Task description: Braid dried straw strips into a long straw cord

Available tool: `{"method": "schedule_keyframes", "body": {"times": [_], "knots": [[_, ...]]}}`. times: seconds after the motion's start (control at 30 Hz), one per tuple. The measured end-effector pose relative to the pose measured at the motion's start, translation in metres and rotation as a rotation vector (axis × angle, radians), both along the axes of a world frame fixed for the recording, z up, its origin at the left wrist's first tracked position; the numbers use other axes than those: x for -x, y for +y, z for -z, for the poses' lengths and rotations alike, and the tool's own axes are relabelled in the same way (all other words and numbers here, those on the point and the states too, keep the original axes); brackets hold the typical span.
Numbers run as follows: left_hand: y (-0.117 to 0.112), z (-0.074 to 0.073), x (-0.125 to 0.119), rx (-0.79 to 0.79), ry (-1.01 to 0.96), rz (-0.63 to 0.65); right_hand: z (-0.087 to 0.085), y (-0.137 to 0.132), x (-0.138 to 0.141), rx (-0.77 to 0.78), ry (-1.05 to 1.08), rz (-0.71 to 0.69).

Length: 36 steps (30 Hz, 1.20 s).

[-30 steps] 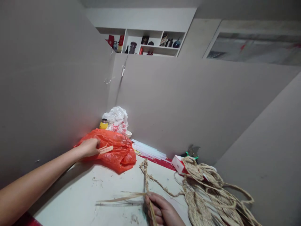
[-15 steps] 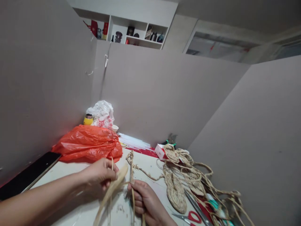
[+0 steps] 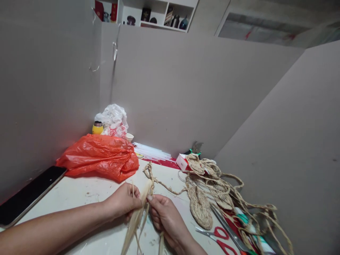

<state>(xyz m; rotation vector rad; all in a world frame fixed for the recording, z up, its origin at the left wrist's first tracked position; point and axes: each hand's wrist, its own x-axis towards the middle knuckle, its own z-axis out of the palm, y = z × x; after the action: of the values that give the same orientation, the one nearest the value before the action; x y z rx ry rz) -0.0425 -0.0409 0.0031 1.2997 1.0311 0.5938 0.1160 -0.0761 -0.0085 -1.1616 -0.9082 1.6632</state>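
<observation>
My left hand [image 3: 124, 201] is closed in a pinch on a wide, pale, flat strip of dried plant fibre [image 3: 132, 226], which slants down toward the bottom edge. Close beside it on the right, my right hand [image 3: 168, 217] pinches the lower end of a twisted fibre cord [image 3: 150, 174]. The strip's upper end lies against this cord, just above the right thumb. Thin loose strands hang below both hands. From the cord's top, a thinner twisted length runs right across the white table [image 3: 87, 191] toward a braided, sole-shaped fibre piece [image 3: 199, 209].
Tangled fibre rope [image 3: 231, 191] covers the right side. Red-handled scissors [image 3: 220, 233] and larger shears [image 3: 230, 230] lie nearby. A red plastic bag [image 3: 98, 156], yellow jar [image 3: 97, 128] and black phone [image 3: 29, 194] are on the left. White sticks [image 3: 151, 151] lie at the back, before grey partitions.
My left hand has moved right, closer to my right hand. The strip's upper end now meets the cord instead of standing apart from it. The camera view has tilted downward.
</observation>
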Motion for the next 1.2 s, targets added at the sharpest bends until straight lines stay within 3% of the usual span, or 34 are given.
{"method": "schedule_keyframes", "body": {"times": [0.3, 0.67, 0.8, 0.9, 1.0, 1.2], "knots": [[-0.005, -0.003, -0.002, -0.061, 0.098, -0.01, -0.004, -0.005, 0.006, -0.064, -0.172, 0.038], [-0.006, -0.003, -0.002, -0.104, -0.024, -0.068, 0.0, -0.004, 0.005, -0.059, -0.19, 0.041], [-0.011, -0.013, -0.004, 0.002, -0.113, -0.049, -0.002, -0.004, 0.005, -0.093, -0.213, 0.042], [-0.011, -0.035, 0.003, 0.036, -0.213, -0.001, -0.006, -0.004, 0.006, -0.104, -0.229, 0.035], [-0.009, -0.074, 0.024, -0.066, -0.261, -0.011, -0.007, -0.004, 0.006, -0.105, -0.245, 0.044], [-0.016, -0.172, 0.078, -0.356, -0.305, -0.342, -0.003, -0.002, 0.004, -0.1, -0.286, 0.053]]}}
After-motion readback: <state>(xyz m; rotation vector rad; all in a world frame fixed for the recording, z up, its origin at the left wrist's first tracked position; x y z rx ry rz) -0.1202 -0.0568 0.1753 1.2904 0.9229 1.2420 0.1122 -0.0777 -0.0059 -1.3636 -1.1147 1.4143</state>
